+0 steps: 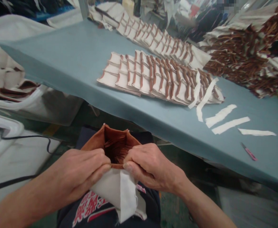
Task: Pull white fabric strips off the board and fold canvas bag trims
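Note:
My left hand (83,169) and my right hand (150,164) pinch the near edge of a tube-like fabric piece (106,183), close to my lap. Its inside is brown and looks furry, while the outside is off-white cloth. The opening faces up, with two pointed corners on the far side. Both hands are closed, thumbs toward me, a short gap of brown edge showing between them. A white strip (127,196) hangs down from the edge below my right hand. My fingertips inside the piece are hidden.
A blue-grey table (65,53) stands ahead. On it lie overlapping rows of similar brown-and-white pieces (158,79), loose white strips (231,125) and small pink-handled scissors or snips (249,152). A large brown pile (243,53) rises at right. White bins (31,104) stand at left.

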### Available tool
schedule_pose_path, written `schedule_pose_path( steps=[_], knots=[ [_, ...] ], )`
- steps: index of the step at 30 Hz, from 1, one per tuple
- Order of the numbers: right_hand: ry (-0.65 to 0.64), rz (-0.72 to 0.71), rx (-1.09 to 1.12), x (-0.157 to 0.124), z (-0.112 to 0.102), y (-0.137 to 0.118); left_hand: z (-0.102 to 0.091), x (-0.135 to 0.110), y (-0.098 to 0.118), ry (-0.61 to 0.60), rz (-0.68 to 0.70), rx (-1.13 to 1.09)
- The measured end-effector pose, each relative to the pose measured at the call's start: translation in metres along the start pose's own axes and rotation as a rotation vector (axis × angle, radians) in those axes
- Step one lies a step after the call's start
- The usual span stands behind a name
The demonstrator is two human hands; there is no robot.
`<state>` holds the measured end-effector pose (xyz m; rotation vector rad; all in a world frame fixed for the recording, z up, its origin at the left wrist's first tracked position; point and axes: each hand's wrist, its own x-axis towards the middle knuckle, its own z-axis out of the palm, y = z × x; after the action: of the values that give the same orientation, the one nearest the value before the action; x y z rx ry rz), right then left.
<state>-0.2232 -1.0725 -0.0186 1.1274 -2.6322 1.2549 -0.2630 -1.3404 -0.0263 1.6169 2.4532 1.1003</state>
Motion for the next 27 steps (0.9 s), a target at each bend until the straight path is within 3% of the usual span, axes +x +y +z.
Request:
schedule_pose_path(
  steps=[11, 22, 27],
  knots=[
    [0.146, -0.115, 0.079, 0.014, -0.003, 0.010, -0.007, 0.026, 0.012, -0.080, -0.105, -0.195],
    [0.073, -0.125, -0.083, 0.005, 0.001, 0.005, -0.006, 0.015, 0.013, -0.007, -0.111, -0.116],
    [-0.009, -0.074, -0.026, 0.001, 0.000, 0.003, -0.003, 0.011, 0.010, 0.012, -0.181, -0.216]
  ],
)
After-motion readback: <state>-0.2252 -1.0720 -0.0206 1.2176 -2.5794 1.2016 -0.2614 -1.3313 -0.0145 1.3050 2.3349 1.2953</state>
